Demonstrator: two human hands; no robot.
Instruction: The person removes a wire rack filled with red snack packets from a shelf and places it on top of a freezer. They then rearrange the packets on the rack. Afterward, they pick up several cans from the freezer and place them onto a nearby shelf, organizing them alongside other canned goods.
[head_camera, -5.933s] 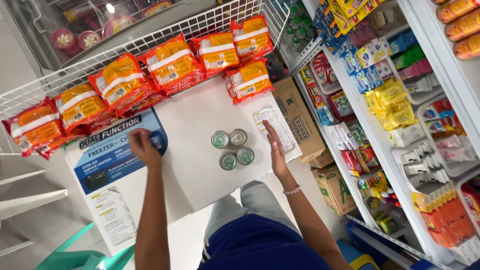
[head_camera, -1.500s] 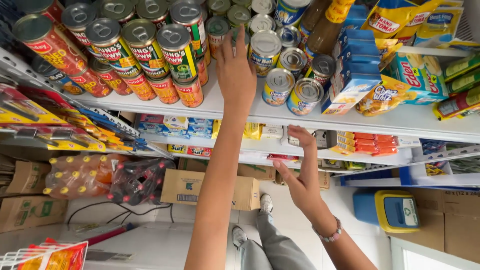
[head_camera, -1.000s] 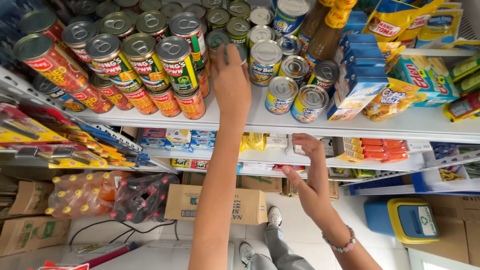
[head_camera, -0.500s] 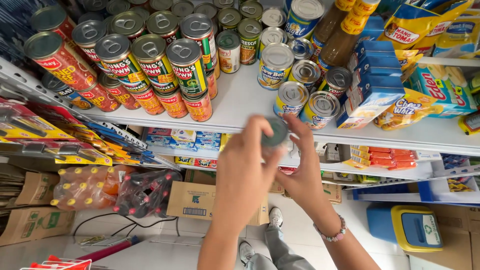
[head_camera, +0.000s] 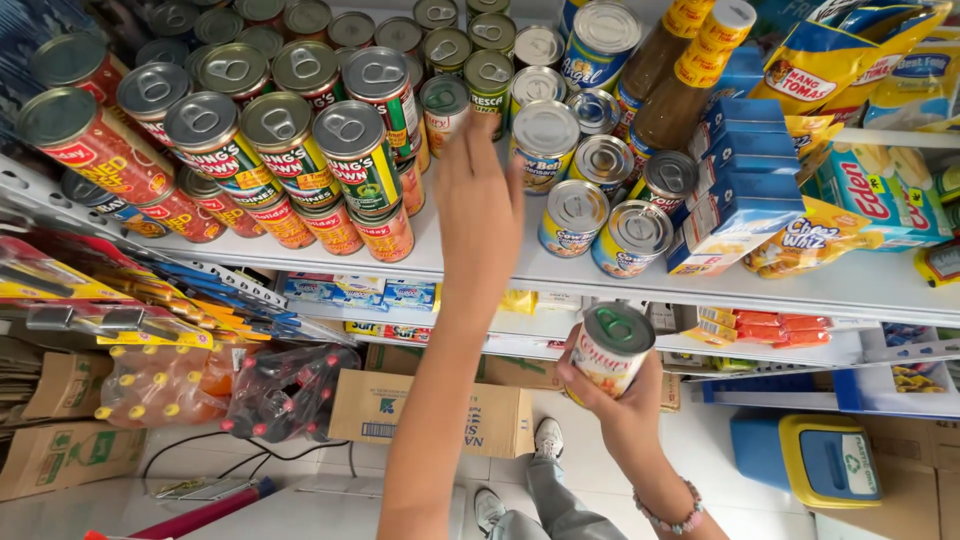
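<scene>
While the right hand (head_camera: 622, 400) sits low and right of centre, its grip is closed round a small tin can (head_camera: 610, 350) with a pull-tab lid, held below the white shelf (head_camera: 560, 275). Above it, at mid-frame, the left hand (head_camera: 482, 215) reaches over the shelf with fingers spread open, fingertips among the green-labelled cans (head_camera: 352, 150) and holding nothing. Blue cartons (head_camera: 735, 190) stand further right, with yellow snack bags (head_camera: 830, 60) behind.

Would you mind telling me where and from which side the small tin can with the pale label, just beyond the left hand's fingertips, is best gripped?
Grip the small tin can around its round side wall, coming from the open shelf front where the left hand is; green-labelled cans crowd its left.
</scene>
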